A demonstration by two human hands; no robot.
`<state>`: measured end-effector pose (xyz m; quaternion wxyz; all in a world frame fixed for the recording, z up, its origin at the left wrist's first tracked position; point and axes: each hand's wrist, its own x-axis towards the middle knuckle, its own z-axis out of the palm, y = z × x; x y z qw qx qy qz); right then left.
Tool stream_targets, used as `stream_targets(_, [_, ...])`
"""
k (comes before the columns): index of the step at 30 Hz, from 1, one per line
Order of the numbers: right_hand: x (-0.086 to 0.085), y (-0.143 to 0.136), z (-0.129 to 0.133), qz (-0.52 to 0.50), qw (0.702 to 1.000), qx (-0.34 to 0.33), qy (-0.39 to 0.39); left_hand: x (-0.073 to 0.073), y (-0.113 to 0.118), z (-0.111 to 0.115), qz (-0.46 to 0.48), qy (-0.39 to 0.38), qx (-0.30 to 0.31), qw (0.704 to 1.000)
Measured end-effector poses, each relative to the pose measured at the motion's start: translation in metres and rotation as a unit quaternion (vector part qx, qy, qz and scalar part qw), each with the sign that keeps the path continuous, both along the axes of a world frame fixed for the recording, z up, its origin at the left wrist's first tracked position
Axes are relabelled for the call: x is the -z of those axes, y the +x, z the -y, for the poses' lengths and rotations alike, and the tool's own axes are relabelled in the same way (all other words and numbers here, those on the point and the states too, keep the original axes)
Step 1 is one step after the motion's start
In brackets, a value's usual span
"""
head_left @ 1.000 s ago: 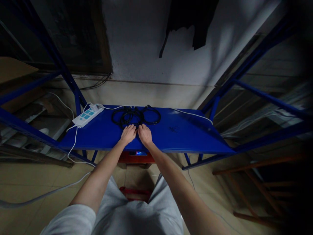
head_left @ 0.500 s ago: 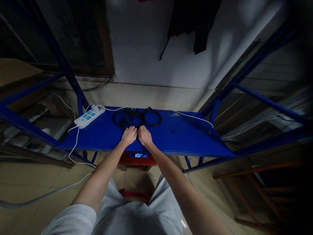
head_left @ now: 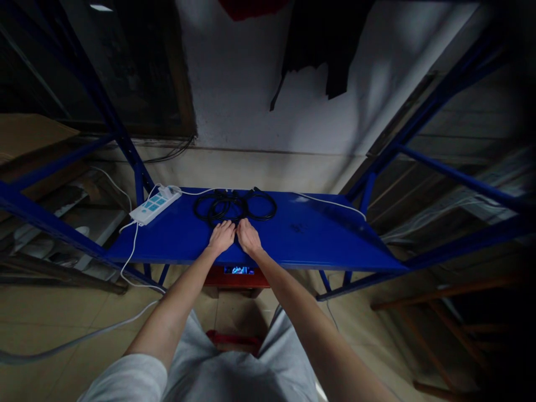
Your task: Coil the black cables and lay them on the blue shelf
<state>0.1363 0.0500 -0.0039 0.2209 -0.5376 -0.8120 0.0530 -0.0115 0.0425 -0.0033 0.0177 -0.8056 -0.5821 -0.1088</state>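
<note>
Loops of black cable (head_left: 262, 218) lie overlapping on the blue shelf (head_left: 318, 240), straight in front of me. My left hand (head_left: 221, 237) is at the near edge of the coils, its fingers curled down on the cable. Close beside it, my right hand (head_left: 248, 237) has thumb and fingers pinched together at the same stretch of cable. Only a small gap separates the two hands. The bit of cable between the fingertips is mostly hidden.
A white power strip (head_left: 154, 205) with blue sockets sits at the shelf's left end, with white cords. A thin white cord (head_left: 330, 201) runs along the back right. Blue posts rise on both sides. Below stands a red stool (head_left: 215, 277) with a lit screen (head_left: 239, 270).
My view has tilted slightly, so everything sits a little lower. Both hands stay at the near edge of the coils, with hardly any movement.
</note>
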Motion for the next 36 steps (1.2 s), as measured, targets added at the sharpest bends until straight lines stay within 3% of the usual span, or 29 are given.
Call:
stream_targets(15, [-0.002,0.003,0.003,-0.002,1.000,-0.018,-0.016,0.000,0.000,0.001,-0.004,0.006,-0.004,1.000])
stream_targets(24, [-0.001,0.009,-0.004,-0.140,0.986,0.071,-0.055,-0.005,0.001,0.002,0.007,0.006,0.000,1.000])
stream_targets(28, [0.002,0.011,-0.007,-0.241,0.957,0.159,-0.031,-0.004,0.001,0.001,0.006,0.010,0.003,1.000])
stream_targets(31, [0.001,0.017,-0.003,-0.299,0.940,0.166,-0.009,-0.004,0.001,-0.001,0.009,0.010,0.005,1.000])
stream_targets(36, [-0.006,0.066,-0.005,-0.364,0.918,0.153,0.036,-0.004,0.000,-0.003,0.019,0.007,0.011,1.000])
